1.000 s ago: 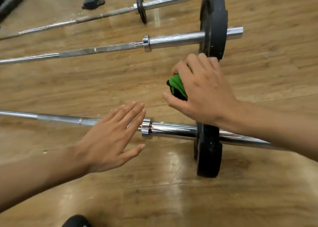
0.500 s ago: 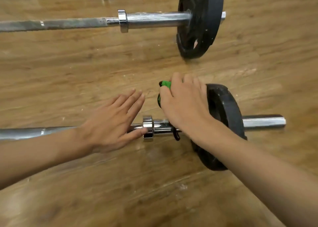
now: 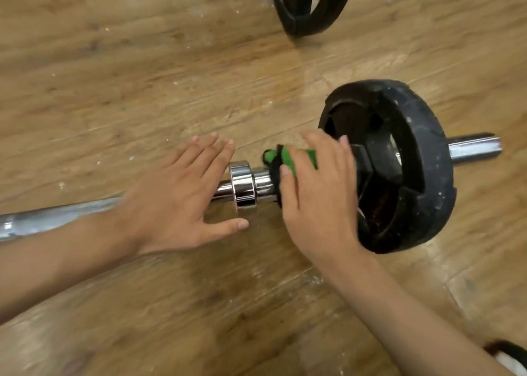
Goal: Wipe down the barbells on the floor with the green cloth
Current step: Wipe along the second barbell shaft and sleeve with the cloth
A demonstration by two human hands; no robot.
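Note:
A chrome barbell (image 3: pixel 245 186) lies across the wooden floor, its shaft running off to the left and a black weight plate (image 3: pixel 410 176) on its right sleeve. My right hand (image 3: pixel 316 198) grips the green cloth (image 3: pixel 288 158) with a black edge, wrapped over the sleeve between the chrome collar and the plate. My left hand (image 3: pixel 182 201) lies flat with straight fingers on the shaft just left of the collar. The cloth is mostly hidden under my right fingers.
A second black plate (image 3: pixel 310 4) of another barbell stands at the top edge, beyond the near one. The bare sleeve end (image 3: pixel 473 148) sticks out right of the near plate. A dark object (image 3: pixel 507 355) shows at the bottom right corner.
My right hand has come down with the cloth from above the plate onto the sleeve. My left hand has settled onto the shaft. The view has shifted closer and to the right.

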